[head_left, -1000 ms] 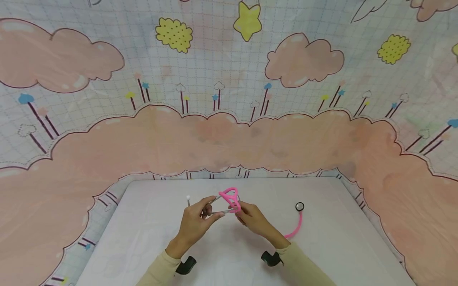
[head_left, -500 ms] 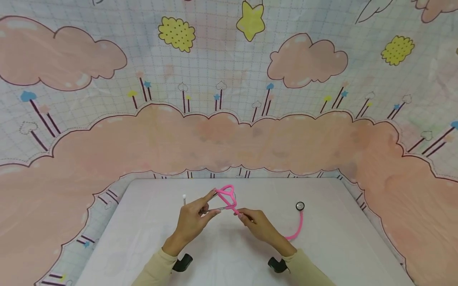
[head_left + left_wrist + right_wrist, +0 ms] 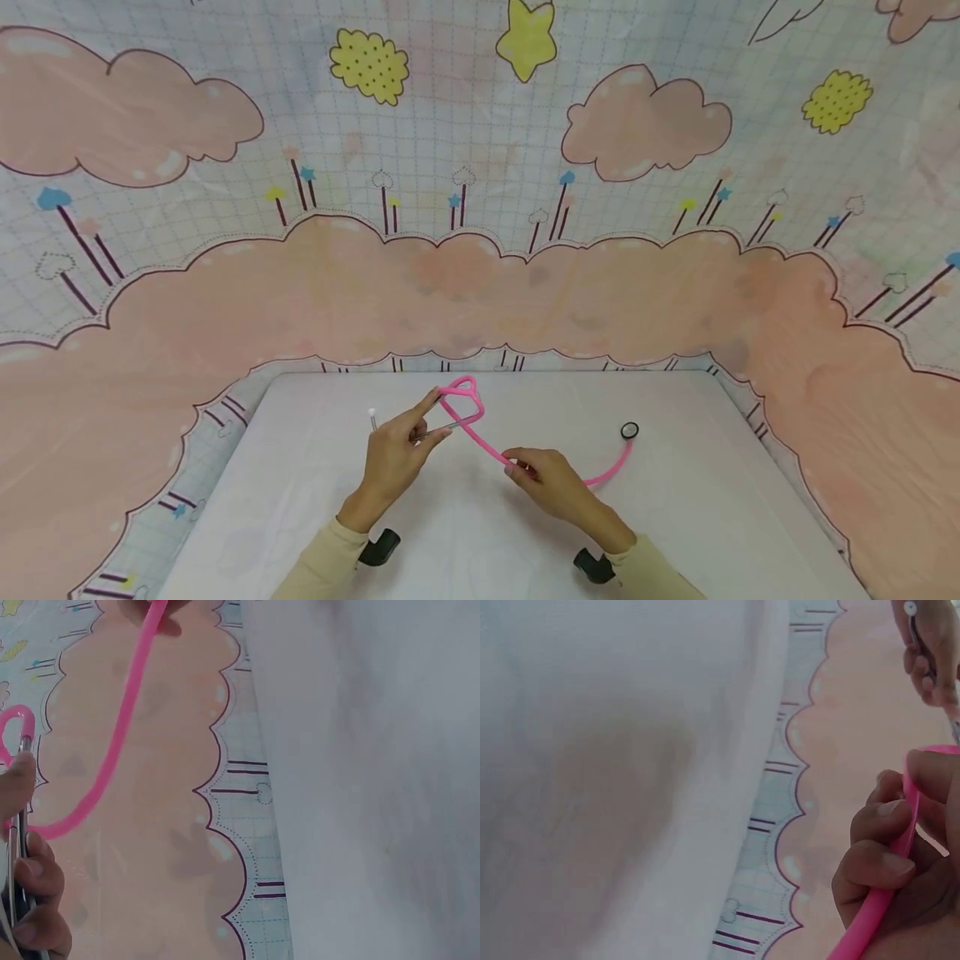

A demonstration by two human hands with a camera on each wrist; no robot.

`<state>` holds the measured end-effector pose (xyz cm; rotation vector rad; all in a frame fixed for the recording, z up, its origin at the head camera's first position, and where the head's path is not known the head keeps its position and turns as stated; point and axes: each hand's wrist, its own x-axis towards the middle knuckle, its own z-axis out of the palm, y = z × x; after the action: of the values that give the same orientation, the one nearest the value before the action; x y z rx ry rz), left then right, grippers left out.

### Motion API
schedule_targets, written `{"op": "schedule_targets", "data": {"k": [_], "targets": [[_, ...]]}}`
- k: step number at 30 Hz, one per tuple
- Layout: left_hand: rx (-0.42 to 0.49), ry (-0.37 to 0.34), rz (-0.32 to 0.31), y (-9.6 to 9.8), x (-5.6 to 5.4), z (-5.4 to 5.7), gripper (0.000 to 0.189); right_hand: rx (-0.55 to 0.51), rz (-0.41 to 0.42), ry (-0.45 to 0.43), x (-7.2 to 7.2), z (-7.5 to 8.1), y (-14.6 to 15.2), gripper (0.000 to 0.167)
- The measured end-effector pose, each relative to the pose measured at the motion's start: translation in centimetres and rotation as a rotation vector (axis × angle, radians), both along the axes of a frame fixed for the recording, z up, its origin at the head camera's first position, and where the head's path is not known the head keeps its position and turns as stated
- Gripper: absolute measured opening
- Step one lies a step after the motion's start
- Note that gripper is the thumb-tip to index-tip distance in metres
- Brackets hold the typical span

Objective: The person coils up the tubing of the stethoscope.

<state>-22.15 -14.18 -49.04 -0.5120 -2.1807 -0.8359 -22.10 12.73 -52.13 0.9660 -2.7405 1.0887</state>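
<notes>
A stethoscope with pink tubing point(image 3: 483, 444) is held up over the white table between both hands. My left hand point(image 3: 392, 457) grips its metal ear tubes point(image 3: 20, 847), fingers curled around them. A white eartip point(image 3: 372, 412) pokes out beyond that hand. Above the ear tubes, the pink tubing bends in a loop point(image 3: 480, 406). Lower and to the right, my right hand point(image 3: 551, 482) pinches the tube between thumb and fingers; the right wrist view shows fingers point(image 3: 885, 821) curled about it. Past this hand the tube runs to the round, black-rimmed chest piece point(image 3: 629, 431) on the table.
The white table point(image 3: 300, 500) has its far edge near a cloth backdrop point(image 3: 480, 292) printed with clouds and stars. Black wrist devices point(image 3: 595, 566) sit under both forearms, below beige sleeves point(image 3: 322, 558).
My right hand has slid away from the ear tubes, down and right along the tubing, so a longer stretch shows straight. The left hand has shifted slightly left, still gripping the ear tubes.
</notes>
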Motion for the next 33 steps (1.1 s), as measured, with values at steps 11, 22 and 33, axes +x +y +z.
{"op": "schedule_targets", "data": {"k": [11,22,33], "targets": [[-0.012,-0.084,0.051,-0.4,0.1,-0.4,0.067,0.065,0.007,0.097,1.8,2.2,1.0,0.018],[-0.077,-0.118,0.08,-0.3,0.3,-0.7,0.069,0.017,0.181,0.358,2.3,3.1,1.0,0.015],[-0.124,-0.164,0.078,0.0,0.9,-0.5,0.068,-0.015,0.198,0.553,1.9,5.5,1.2,0.016]]}}
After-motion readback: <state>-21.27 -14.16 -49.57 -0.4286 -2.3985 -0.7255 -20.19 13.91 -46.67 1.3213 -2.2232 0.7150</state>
